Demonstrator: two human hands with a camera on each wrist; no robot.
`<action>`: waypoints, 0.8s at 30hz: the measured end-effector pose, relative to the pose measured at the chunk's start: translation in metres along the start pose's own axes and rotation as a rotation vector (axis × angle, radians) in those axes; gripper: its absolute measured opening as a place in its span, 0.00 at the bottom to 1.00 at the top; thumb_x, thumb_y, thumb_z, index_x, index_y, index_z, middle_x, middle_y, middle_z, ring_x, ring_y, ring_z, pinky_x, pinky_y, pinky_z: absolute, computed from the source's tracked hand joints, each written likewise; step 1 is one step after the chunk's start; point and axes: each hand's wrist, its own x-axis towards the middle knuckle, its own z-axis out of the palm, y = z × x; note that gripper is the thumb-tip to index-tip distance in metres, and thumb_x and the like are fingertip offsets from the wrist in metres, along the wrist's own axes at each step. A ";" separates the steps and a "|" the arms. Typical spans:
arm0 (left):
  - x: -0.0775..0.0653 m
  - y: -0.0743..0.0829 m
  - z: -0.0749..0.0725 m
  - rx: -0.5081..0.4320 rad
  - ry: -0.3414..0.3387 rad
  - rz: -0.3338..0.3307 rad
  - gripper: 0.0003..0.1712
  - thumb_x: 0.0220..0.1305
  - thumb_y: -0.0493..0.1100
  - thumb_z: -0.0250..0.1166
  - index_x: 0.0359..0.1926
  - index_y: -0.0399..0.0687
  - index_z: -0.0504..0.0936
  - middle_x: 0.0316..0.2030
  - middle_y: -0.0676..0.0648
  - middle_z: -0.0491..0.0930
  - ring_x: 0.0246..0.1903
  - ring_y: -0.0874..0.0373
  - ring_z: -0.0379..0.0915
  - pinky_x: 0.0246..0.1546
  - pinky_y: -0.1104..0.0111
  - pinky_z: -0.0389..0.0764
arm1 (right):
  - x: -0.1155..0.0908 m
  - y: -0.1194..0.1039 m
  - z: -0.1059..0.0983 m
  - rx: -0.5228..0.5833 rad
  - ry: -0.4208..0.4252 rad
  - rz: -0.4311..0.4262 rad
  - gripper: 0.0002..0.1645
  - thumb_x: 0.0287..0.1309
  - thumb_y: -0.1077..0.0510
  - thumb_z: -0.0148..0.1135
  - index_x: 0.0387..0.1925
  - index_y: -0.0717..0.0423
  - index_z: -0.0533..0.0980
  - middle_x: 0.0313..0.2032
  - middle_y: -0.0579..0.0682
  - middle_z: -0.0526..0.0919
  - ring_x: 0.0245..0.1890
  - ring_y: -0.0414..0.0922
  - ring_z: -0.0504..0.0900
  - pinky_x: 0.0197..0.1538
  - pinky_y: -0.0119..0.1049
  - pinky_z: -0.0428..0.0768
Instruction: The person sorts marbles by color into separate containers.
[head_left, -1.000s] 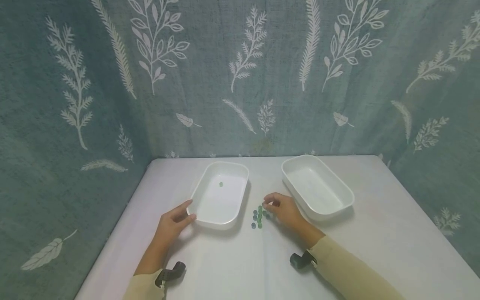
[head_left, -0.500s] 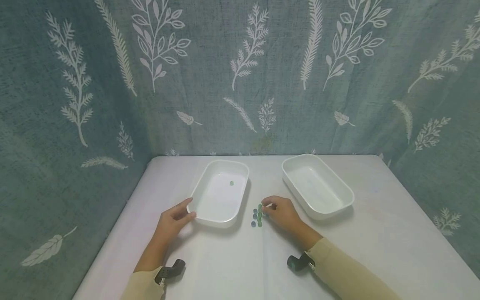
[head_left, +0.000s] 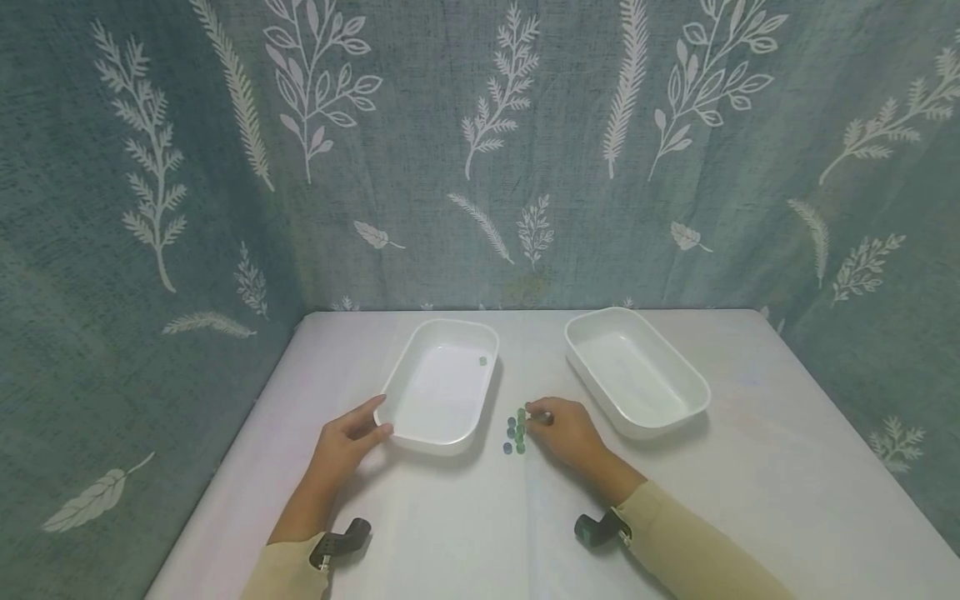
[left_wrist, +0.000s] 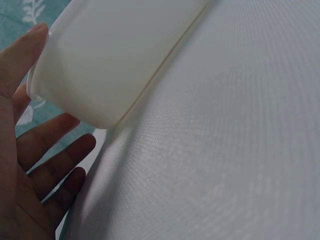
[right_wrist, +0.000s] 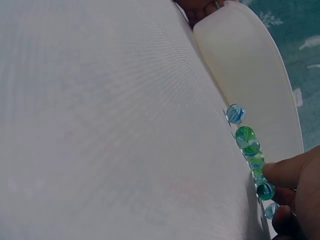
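A white rectangular dish stands on the left. My left hand holds its near left corner, thumb and fingertips on the rim; the lower fingers hang loose in the left wrist view. A pale green marble lies inside by the right wall. Between this dish and a second one is a small cluster of green and blue marbles on the cloth. My right hand is at the cluster's right side. Its thumb and curled fingers pinch around a blue-green marble, partly hidden in the head view.
The second white dish stands right of the marbles, behind my right hand, with nothing visible inside. A white cloth covers the table. Patterned green fabric hangs around the back and sides.
The marble in the left dish has rolled right to its wall. My right hand has shifted slightly nearer to me at the cluster, covering some right-side marbles. The left hand has stayed put.
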 end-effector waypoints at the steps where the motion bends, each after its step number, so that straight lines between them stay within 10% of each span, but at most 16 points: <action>1: 0.000 0.001 0.000 -0.001 -0.001 0.000 0.38 0.57 0.61 0.69 0.67 0.58 0.72 0.66 0.43 0.68 0.63 0.40 0.65 0.61 0.45 0.65 | 0.000 0.000 0.000 -0.003 -0.001 0.003 0.15 0.53 0.54 0.70 0.44 0.50 0.83 0.47 0.46 0.85 0.52 0.48 0.80 0.57 0.45 0.76; 24: -0.002 -0.001 0.001 -0.023 0.006 0.026 0.36 0.58 0.57 0.70 0.66 0.54 0.73 0.66 0.43 0.69 0.63 0.41 0.65 0.61 0.46 0.67 | -0.002 0.003 0.003 -0.039 -0.004 -0.042 0.18 0.56 0.55 0.66 0.49 0.52 0.81 0.48 0.49 0.84 0.54 0.50 0.79 0.59 0.47 0.74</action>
